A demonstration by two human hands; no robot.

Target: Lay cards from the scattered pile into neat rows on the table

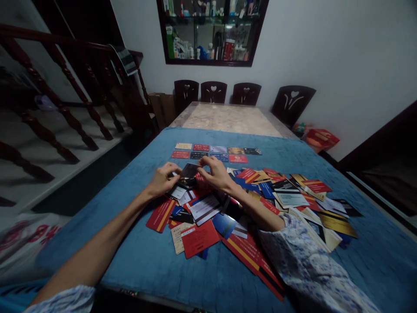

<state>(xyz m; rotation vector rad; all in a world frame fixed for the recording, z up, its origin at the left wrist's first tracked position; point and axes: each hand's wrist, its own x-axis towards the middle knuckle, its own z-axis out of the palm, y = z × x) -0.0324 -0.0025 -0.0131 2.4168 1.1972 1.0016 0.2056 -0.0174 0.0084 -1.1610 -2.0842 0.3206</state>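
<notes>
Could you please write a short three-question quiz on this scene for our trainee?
1. Open question: what is held between the left hand and the right hand?
2. True or false: the blue cloth covers the whole table.
3. Multiple choice: how many cards lie in the farther row of cards? (a) three (b) five (c) eight

Key: 1. A dark card. 2. False; the far end is uncovered. 3. (b) five.

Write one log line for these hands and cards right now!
left hand: at dark card; right hand: pinching same card; card rows: beyond hands; card pile: on blue cloth
</notes>
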